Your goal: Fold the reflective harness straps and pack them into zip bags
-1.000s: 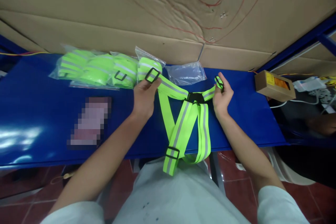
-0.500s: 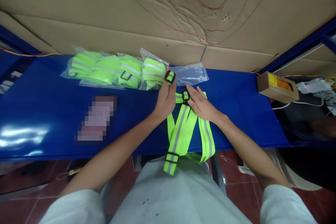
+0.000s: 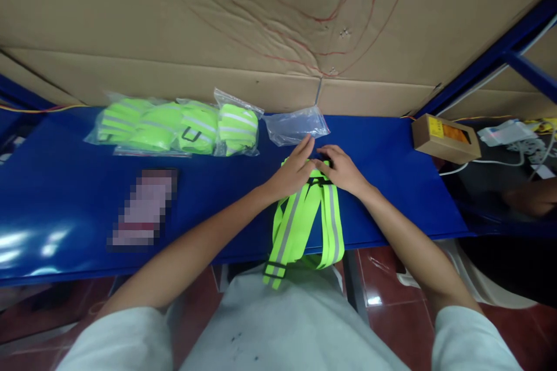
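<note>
Harness [image 3: 300, 220] lying over the near edge, both hands busy at its far end

The harness is lying right of centre on the blue surface [image 3: 374, 208], its near end overhanging the edge by the shirt [image 3: 278, 324], with a buckle [image 3: 275, 269] sitting near the left tip. This placing is probably leaving the far end within easy reach of both hands.

The left hand [image 3: 293, 174] is coming over the far end from the left, fingers straight, pressed together and pointing far and right. The right hand [image 3: 343, 171] is curving in from the right, fingers bent, thumb towards the left hand. They are seemingly gathering or steadying the webbing just beyond the black joiner [image 3: 321, 181], though I cannot tell whether either is pinching it; the undersides are hidden.

The left arm [image 3: 195, 249] is slanting in from near left and the right arm [image 3: 404, 232] from near right, converging.

Farther out, a flat bag [image 3: 298, 126] is resting just beyond the hands. Bagged bundles [image 3: 154, 126] are lying in a row to its left, perhaps lined up there to leave working room. A pixelated slab [image 3: 143, 208] is lying nearer, at left; a box [image 3: 446, 138] is standing far right.
</note>
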Tool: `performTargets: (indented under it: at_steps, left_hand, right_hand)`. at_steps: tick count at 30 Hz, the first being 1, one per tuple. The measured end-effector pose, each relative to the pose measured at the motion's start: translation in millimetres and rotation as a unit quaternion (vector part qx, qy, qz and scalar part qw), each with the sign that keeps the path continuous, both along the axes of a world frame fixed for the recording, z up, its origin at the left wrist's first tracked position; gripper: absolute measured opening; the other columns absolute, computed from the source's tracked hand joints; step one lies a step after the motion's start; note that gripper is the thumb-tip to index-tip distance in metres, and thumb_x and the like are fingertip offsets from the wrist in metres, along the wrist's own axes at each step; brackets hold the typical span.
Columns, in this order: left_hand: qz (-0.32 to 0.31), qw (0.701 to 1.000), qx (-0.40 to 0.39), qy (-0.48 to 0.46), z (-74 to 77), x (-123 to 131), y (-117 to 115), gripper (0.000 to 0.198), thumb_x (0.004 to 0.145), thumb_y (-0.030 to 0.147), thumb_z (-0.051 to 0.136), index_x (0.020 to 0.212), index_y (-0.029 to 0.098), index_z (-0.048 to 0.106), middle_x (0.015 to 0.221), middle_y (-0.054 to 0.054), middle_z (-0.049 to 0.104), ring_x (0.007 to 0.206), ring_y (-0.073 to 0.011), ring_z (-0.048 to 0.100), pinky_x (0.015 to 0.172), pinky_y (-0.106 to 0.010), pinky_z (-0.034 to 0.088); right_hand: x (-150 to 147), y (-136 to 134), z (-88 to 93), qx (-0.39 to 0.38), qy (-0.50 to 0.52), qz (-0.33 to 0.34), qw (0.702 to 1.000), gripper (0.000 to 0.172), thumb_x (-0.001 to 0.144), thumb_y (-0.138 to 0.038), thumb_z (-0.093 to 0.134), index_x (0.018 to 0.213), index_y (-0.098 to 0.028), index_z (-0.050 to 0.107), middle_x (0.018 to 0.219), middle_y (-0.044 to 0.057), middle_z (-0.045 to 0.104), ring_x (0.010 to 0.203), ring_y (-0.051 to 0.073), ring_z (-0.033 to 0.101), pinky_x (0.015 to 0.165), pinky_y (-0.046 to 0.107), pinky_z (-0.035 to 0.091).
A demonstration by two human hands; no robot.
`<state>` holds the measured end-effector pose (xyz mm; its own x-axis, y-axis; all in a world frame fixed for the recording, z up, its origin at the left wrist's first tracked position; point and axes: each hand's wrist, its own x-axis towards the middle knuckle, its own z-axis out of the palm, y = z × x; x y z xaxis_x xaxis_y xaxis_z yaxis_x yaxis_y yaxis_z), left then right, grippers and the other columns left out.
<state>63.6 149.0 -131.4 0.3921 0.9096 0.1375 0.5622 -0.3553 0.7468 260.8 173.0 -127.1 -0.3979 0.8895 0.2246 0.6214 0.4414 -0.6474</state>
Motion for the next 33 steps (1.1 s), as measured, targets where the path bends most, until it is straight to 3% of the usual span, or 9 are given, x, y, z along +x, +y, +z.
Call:
performTargets:
  at_steps: [2,5,8,10,17,21,24,30,33]
  left_hand:
    - [0.023,0.999,0.029,0.007,3.1,-14,2,0.064,0.099,0.034,0.041,0.158,0.011,0.038,0.167,-0.016,0.034,0.157,-0.0251,0.03,0.13,-0.043,0.025]
    - [0.085,0.991,0.033,0.093,5.5,-31,0,0.059,0.093,0.038,0.056,0.145,0.01,0.055,0.146,-0.02,0.057,0.14,-0.0348,0.05,0.122,-0.053,0.037]
    - [0.084,0.986,0.019,0.144,5.9,-38,-2,0.05,0.093,0.041,0.059,0.132,0.012,0.065,0.131,-0.018,0.066,0.126,-0.0358,0.06,0.114,-0.054,0.044]
    - [0.059,0.988,0.025,0.138,5.6,-35,-1,0.044,0.095,0.037,0.055,0.131,0.013,0.067,0.129,-0.016,0.068,0.125,-0.0333,0.06,0.114,-0.05,0.045]
    - [0.03,0.99,0.015,0.138,9.8,-29,3,0.042,0.094,0.035,0.054,0.124,0.012,0.071,0.124,-0.015,0.072,0.124,-0.0326,0.062,0.112,-0.046,0.045]
    - [-0.034,0.99,-0.062,0.122,19.6,-36,10,0.043,0.091,0.048,0.058,0.112,0.016,0.078,0.112,-0.008,0.078,0.111,-0.0299,0.069,0.097,-0.036,0.052]
    - [-0.052,0.987,-0.095,0.121,23.7,-37,12,0.048,0.087,0.053,0.061,0.114,0.015,0.077,0.113,-0.008,0.077,0.107,-0.0297,0.07,0.091,-0.034,0.052]
    - [-0.038,0.987,-0.068,0.139,24.5,-27,0,0.036,0.084,0.036,0.065,0.111,0.013,0.07,0.113,-0.014,0.072,0.115,-0.0342,0.063,0.098,-0.041,0.048]
    - [-0.041,0.989,-0.069,0.127,23.8,-22,-12,0.028,0.083,0.028,0.064,0.108,0.015,0.065,0.11,-0.012,0.07,0.109,-0.0317,0.064,0.093,-0.04,0.048]
  right_hand:
    - [-2,1,-4.1,0.0,-0.014,0.009,1.0,0.051,0.098,-0.053,0.054,0.129,-0.015,0.067,0.135,0.019,0.063,0.122,0.029,0.063,0.111,0.047,0.048]
    - [-8,-3,-9.5,0.005,-0.025,0.016,1.0,0.049,0.102,-0.046,0.047,0.139,-0.017,0.06,0.142,0.018,0.058,0.122,0.029,0.062,0.11,0.048,0.048]
    - [-12,-11,-11.6,0.027,-0.098,-0.016,0.995,0.052,0.105,-0.046,0.038,0.146,-0.018,0.053,0.151,0.019,0.051,0.14,0.036,0.047,0.113,0.057,0.039]
    - [-13,-15,-11.7,0.034,-0.123,-0.031,0.991,0.052,0.106,-0.046,0.034,0.148,-0.019,0.051,0.153,0.019,0.05,0.144,0.037,0.042,0.114,0.059,0.036]
    - [-12,-19,-14.6,0.041,-0.11,-0.02,0.993,0.048,0.108,-0.044,0.033,0.142,-0.018,0.053,0.147,0.019,0.055,0.142,0.033,0.047,0.116,0.054,0.035]
    - [-14,-22,-17.9,0.044,-0.08,0.024,0.995,0.05,0.109,-0.045,0.03,0.144,-0.016,0.051,0.145,0.02,0.054,0.142,0.03,0.046,0.119,0.051,0.035]
    - [-17,-22,-19.4,0.046,-0.056,0.049,0.996,0.05,0.109,-0.046,0.028,0.144,-0.017,0.05,0.145,0.019,0.054,0.142,0.028,0.046,0.12,0.049,0.036]
    - [-17,-24,-17.1,0.044,-0.068,0.076,0.994,0.054,0.109,-0.049,0.028,0.146,-0.015,0.048,0.147,0.02,0.052,0.143,0.029,0.044,0.121,0.051,0.035]
    - [-15,-28,-15.1,0.035,-0.083,0.121,0.989,0.054,0.109,-0.05,0.026,0.147,-0.018,0.047,0.148,0.019,0.051,0.144,0.03,0.043,0.121,0.053,0.035]
